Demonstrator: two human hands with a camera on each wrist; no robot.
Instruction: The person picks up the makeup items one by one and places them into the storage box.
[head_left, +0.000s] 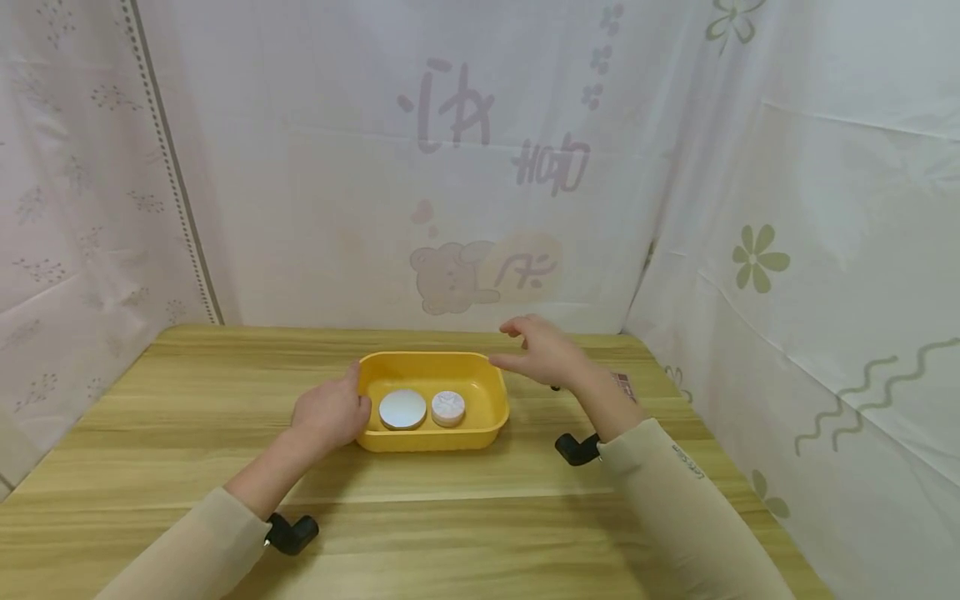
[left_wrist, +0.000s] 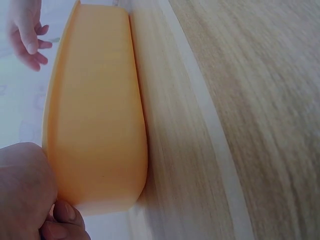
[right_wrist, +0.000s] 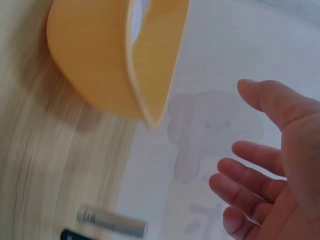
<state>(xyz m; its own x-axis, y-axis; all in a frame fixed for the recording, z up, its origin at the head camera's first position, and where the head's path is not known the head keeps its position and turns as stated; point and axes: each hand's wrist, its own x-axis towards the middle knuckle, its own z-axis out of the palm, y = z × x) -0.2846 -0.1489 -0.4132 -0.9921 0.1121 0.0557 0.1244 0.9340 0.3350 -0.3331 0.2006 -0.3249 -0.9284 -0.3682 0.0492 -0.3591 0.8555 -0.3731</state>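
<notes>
The left grip (head_left: 333,410) grasps the left end of a yellow, round-cornered plastic bin (head_left: 433,440) on the wood-grained counter (head_left: 465,508). Inside the bin, just right of this grip, lies a silvery-white round disc (head_left: 402,408); farther right, a smaller white round piece with a star-patterned top (head_left: 447,407). The right grip (head_left: 547,354), released, hovers near the opposite end, a silver cylinder (right_wrist: 112,222) nearby.

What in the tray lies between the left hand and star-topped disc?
The larger plain disc lies between left hand and star-topped disc in the head view.
</notes>
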